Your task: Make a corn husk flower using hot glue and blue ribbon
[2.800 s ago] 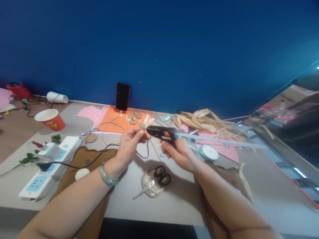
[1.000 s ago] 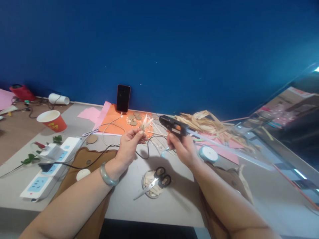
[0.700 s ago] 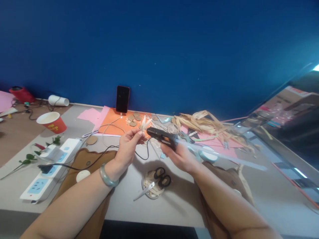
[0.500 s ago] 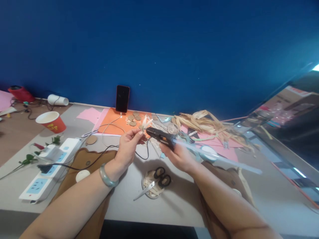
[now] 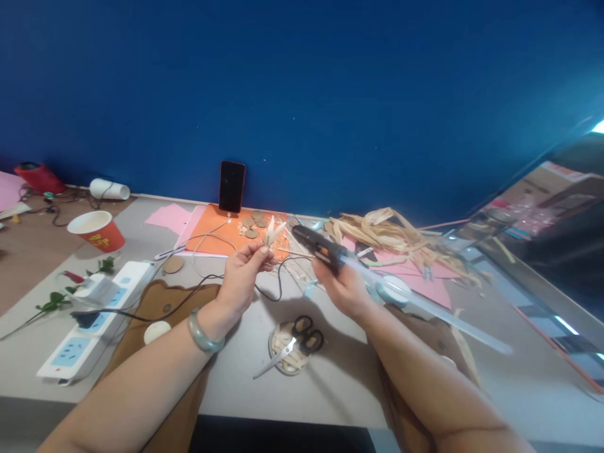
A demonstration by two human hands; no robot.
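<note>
My left hand (image 5: pixel 244 275) pinches a small bundle of pale dried leaf strips (image 5: pixel 272 231), held up above the grey table (image 5: pixel 330 384). My right hand (image 5: pixel 343 288) grips a black hot glue gun (image 5: pixel 319 246) with an orange trigger. Its nozzle points left and up, a short way right of the strips. A long translucent glue stick (image 5: pixel 434 311) sticks out of its back to the lower right. A black cord (image 5: pixel 189 296) runs from the gun toward the power strip.
Black-handled scissors (image 5: pixel 297 340) lie on a small dish of strips near the front. A white power strip (image 5: pixel 89 314), a red paper cup (image 5: pixel 97 229), a propped phone (image 5: pixel 231 186), orange paper (image 5: pixel 221 229), a ribbon roll (image 5: pixel 394 290) and a pile of dried husks (image 5: pixel 387 236) surround my hands.
The glue gun swung away to the right, came back with its nozzle near the strips, and now has drawn slightly right and up again. My left hand has stayed in place.
</note>
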